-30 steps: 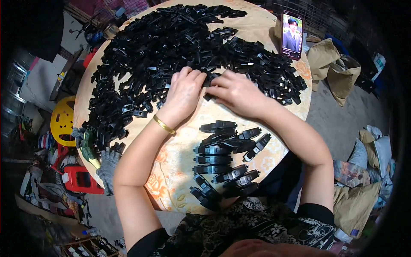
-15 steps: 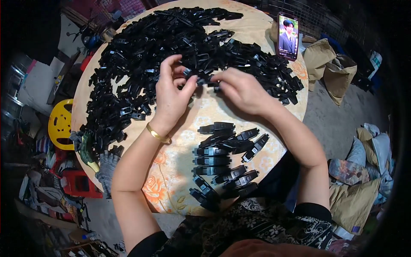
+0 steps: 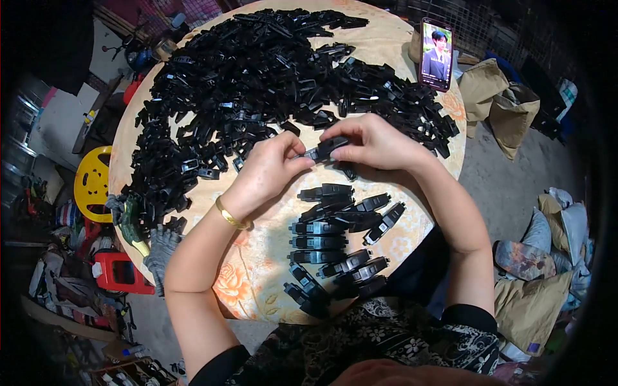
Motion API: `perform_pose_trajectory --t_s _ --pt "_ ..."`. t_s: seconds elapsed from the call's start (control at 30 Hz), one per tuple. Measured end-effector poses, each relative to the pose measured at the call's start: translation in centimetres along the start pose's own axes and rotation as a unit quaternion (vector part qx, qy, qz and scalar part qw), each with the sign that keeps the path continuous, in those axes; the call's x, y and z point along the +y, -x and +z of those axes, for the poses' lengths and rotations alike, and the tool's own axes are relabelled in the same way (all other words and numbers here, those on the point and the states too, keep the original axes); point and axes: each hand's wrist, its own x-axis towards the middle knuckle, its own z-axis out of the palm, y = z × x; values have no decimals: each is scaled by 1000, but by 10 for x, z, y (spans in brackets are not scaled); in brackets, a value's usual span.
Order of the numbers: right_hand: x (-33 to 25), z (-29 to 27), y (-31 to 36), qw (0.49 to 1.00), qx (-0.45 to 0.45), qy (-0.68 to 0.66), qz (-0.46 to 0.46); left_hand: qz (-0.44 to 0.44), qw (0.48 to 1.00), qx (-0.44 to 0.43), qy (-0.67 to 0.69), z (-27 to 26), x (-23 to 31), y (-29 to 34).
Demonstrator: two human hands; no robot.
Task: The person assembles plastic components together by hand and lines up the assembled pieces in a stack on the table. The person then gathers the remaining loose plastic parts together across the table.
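Between my two hands is a narrow black plastic part (image 3: 326, 150), with a small shiny section near its left end. My left hand (image 3: 273, 166) pinches that left end between thumb and fingers. The other end is in the thumb and fingers of my right hand (image 3: 370, 145). Just below my right fingers, another dark piece (image 3: 348, 170) lies on the cloth. Nearer me, several longer black plastic parts (image 3: 318, 242) lie in loose rows. Beyond my hands spreads a large heap of loose black pieces (image 3: 257, 71).
A round table with a flowered cloth (image 3: 233, 280) bears everything. At its far right edge a phone (image 3: 436, 55) stands with its screen lit. Grey gloves (image 3: 164, 254) hang over the left edge. Yellow (image 3: 90, 183) and red stools (image 3: 121, 273) stand left; brown sacks (image 3: 515, 116) lie right.
Both hands have drawn back from the heap toward me and come together. The black plastic part now shows clearly between them, held at both ends.
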Motion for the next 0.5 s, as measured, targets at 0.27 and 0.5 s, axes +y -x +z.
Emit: perform_pose_trajectory --t_s 0.27,0.5 --pt "1 2 5 919 97 373 -80 116 977 75 -163 -5 5 9" --pt "11 17 -8 931 91 322 -143 146 973 55 -168 1 -7 6"
